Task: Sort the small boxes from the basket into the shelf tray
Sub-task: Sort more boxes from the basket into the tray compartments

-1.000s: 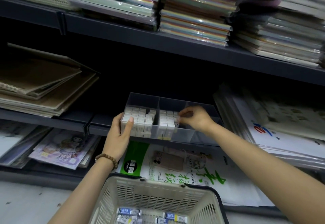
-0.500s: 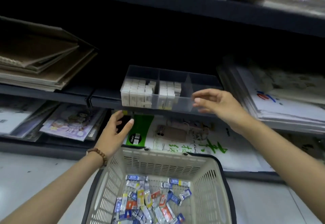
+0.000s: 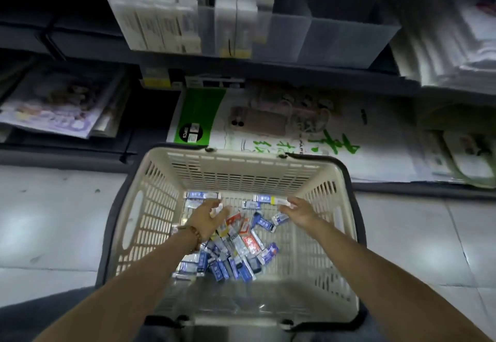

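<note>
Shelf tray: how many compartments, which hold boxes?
3. Left compartment is packed with white boxes; middle compartment has boxes only on its left side; right compartment looks empty. View is blurred and crops the tray's back, so more may be hidden.

Small blue, red, white boxes point(image 3: 236, 245) heaped loose on cream slatted basket point(image 3: 150, 207) floor; clear shelf tray point(image 3: 335, 38) above, part-filled.

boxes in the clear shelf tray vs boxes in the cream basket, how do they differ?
1. The white boxes in the clear plastic shelf tray stand upright in tight rows; the small blue, red and white boxes in the cream plastic basket lie jumbled at all angles.
2. The tray's are uniformly pale; the basket's are mixed colours.
3. Nothing touches the tray's; the left hand and right hand reach among the basket's.

Shared: small, rectangular.
</note>
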